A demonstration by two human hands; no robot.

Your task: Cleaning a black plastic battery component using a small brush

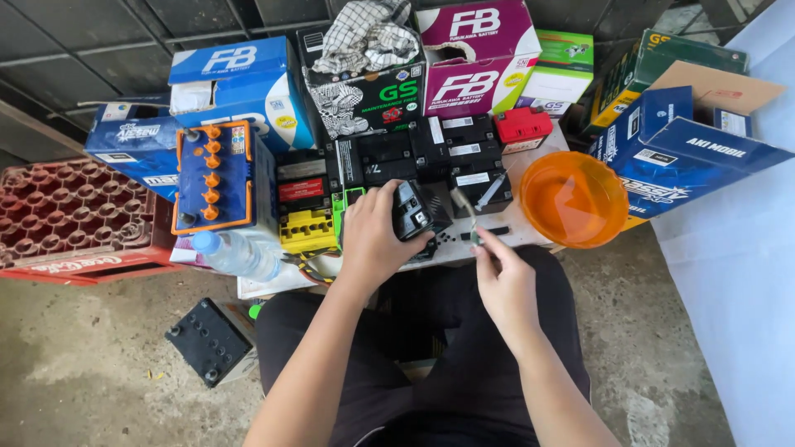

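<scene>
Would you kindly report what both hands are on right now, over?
Left hand gripping small black battery, tilted. Right hand pinching thin tool beside it. Orange bowl to the right, water bottle to the left, both apart.

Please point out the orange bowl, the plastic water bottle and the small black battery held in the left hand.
orange bowl (573, 199): head view, on its inner wall.
plastic water bottle (240, 252): head view, on its clear body.
small black battery (411, 213): head view, on its dark side, beside the left hand (373, 240).

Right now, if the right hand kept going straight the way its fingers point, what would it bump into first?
The right hand points up and slightly left, pinching a thin tool. Carrying on, it would likely meet the black battery just beyond first, though depth is hard to judge.
</scene>
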